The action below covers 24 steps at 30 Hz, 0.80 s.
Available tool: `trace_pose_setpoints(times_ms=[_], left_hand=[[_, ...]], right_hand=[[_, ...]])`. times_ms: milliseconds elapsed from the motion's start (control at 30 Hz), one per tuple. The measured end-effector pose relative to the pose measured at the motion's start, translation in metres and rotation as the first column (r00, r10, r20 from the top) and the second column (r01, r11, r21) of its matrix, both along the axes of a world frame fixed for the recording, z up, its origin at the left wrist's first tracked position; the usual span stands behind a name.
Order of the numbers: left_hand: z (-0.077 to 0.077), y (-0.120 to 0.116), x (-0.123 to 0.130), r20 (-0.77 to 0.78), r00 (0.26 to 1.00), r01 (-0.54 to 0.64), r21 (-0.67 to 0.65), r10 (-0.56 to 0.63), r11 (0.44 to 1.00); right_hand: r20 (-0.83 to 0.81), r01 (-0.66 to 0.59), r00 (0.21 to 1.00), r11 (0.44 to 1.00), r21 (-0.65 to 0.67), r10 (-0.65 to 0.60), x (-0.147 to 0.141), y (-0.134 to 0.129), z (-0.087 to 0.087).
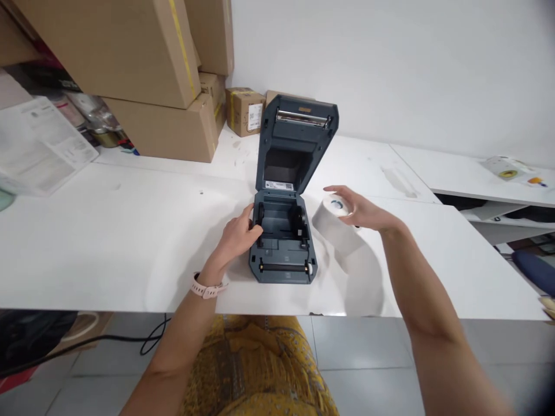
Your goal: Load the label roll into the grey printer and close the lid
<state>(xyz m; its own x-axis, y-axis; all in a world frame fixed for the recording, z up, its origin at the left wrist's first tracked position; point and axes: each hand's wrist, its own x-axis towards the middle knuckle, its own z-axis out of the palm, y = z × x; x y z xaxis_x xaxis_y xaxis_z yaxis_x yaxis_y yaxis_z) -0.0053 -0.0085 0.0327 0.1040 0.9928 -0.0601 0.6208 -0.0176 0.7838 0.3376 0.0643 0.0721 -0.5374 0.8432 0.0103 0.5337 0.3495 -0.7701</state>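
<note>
A dark grey label printer [281, 254] stands on the white table with its lid [299, 127] tipped up and back. Its roll bay lies bare, and a black roller runs across the front. My left hand [238, 236] grips the printer's left side wall, thumb over the rim and fingers down the outside. To the right of the printer, my right hand [359, 209] is closed around the top of a white label roll [328, 219]. The roll stands on end, and its core shows from above. Some of the fingers behind it are hidden.
Cardboard boxes [160, 127] are stacked at the back left, with a small taped box [245, 112] behind the printer. Papers in a clear sleeve [39, 150] lie far left. A white wall closes off the back. Shelves [498, 222] show at right.
</note>
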Motion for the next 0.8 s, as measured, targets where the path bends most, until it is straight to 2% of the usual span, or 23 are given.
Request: trace_pose_setpoints(times_ms=[100,167,267,333,400,467,533,600,667,700,733,800], left_hand=[[-0.001,0.0,0.0,0.029,1.0,-0.001,-0.005,0.002,1.0],[-0.001,0.0,0.0,0.032,0.999,-0.002,-0.008,0.002,1.0],[-0.002,0.001,0.0,0.027,1.0,-0.013,-0.011,0.014,1.0],[-0.002,0.002,0.0,0.028,0.999,-0.015,-0.006,0.015,1.0],[-0.003,0.003,-0.001,0.022,1.0,-0.008,-0.005,0.008,1.0],[-0.004,0.004,-0.001,0.017,1.0,0.007,-0.006,-0.006,1.0],[-0.006,0.004,-0.002,0.029,0.999,0.014,-0.003,-0.014,1.0],[-0.007,0.004,-0.002,0.052,0.999,0.011,0.004,-0.011,1.0],[-0.008,0.004,-0.002,0.069,0.998,0.003,0.012,-0.004,1.0],[-0.008,0.004,-0.002,0.072,0.997,0.002,0.015,-0.003,1.0],[-0.007,0.004,-0.002,0.07,0.998,0.004,0.016,-0.005,1.0],[-0.005,0.003,-0.001,0.057,0.998,0.015,0.013,-0.016,1.0]], right_hand=[[0.072,0.06,0.996,0.998,0.004,-0.06,-0.005,-0.001,-0.022],[0.063,0.095,0.994,0.995,-0.037,-0.093,0.0,-0.005,-0.026],[-0.113,0.152,0.979,0.98,-0.131,-0.167,0.03,-0.016,-0.025],[-0.254,0.239,0.928,0.958,-0.156,-0.273,0.059,-0.026,-0.029],[-0.318,0.324,0.873,0.928,-0.186,-0.369,0.084,-0.036,-0.042],[-0.31,0.357,0.853,0.902,-0.242,-0.42,0.096,-0.044,-0.061],[-0.275,0.365,0.849,0.877,-0.313,-0.451,0.094,-0.047,-0.082],[-0.286,0.382,0.822,0.85,-0.364,-0.492,0.084,-0.048,-0.094],[-0.39,0.395,0.764,0.85,-0.348,-0.514,0.073,-0.047,-0.09],[-0.457,0.4,0.729,0.859,-0.32,-0.51,0.067,-0.048,-0.082],[-0.52,0.395,0.703,0.874,-0.284,-0.486,0.06,-0.049,-0.069],[-0.587,0.316,0.718,0.927,-0.201,-0.373,0.041,-0.055,-0.036]])
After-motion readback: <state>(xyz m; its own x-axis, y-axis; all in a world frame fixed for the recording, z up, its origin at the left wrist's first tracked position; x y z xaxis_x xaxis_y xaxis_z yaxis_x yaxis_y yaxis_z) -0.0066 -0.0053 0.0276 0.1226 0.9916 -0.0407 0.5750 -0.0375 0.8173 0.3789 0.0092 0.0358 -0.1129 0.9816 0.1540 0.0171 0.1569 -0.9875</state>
